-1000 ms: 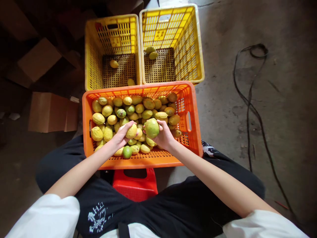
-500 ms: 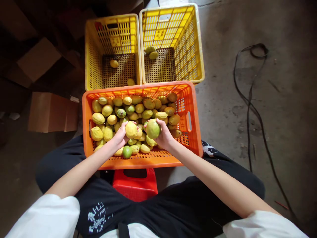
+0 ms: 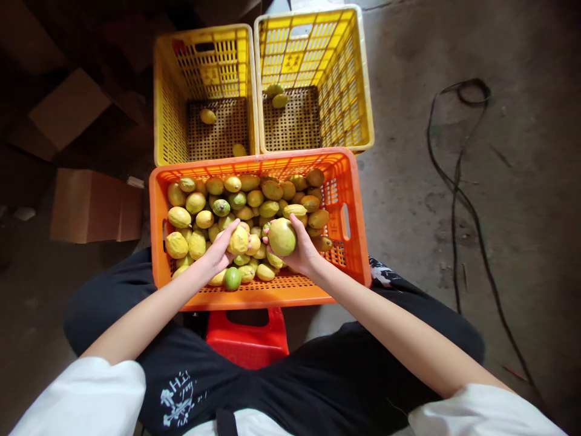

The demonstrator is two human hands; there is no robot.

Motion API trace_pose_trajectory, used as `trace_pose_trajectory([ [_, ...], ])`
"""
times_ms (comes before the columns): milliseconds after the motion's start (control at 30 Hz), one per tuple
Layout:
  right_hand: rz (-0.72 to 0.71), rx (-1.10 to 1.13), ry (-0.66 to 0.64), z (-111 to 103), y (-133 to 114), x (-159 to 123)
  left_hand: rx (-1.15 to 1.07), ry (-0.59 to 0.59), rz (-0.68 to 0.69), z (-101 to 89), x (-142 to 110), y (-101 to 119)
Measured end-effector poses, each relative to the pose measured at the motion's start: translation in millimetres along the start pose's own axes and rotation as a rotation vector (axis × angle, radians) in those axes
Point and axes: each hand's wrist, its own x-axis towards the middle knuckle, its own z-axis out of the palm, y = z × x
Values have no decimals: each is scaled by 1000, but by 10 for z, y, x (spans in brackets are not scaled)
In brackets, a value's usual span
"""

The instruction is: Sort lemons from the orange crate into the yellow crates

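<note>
My left hand [image 3: 219, 251] is closed around a yellow lemon [image 3: 238, 240] with a bumpy skin. In my right hand [image 3: 305, 249] is a larger, rounder greenish-yellow lemon [image 3: 282, 237], its thumb along the right side. Both fruits are held apart from each other, above an orange plastic crate [image 3: 258, 298]. Many yellow and green lemons fill the crate's bottom, among them a bright green lemon [image 3: 233, 278] at the near side. My hands hide some of the fruit beneath them.
Beyond the orange crate stand a left yellow crate [image 3: 170, 121] and a right yellow crate [image 3: 345, 91], each with a few lemons inside. A red stool [image 3: 247, 345] is below the near rim. Cardboard boxes [image 3: 93, 206] lie left; a black cable [image 3: 467, 209] runs across the floor at right.
The lemon in my right hand has turned and shows a yellower side. The one in my left hand has also turned slightly and shifted a little left. Both stay held.
</note>
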Motion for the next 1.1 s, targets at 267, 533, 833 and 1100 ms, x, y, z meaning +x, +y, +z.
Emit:
trace_pose_trajectory([
  [267, -72, -53, -12, 18, 28, -9, 68, -21, 55, -41, -20, -46],
  [533, -135, 12, 65, 30, 32, 10, 2, 56, 100, -90, 88, -61],
  [833, -74, -14, 48, 66, 6, -5, 47, 67, 57, -78, 123, -106],
  [1100, -56, 36, 65, 56, 0, 11, 21, 22, 11, -103, 106, -60],
])
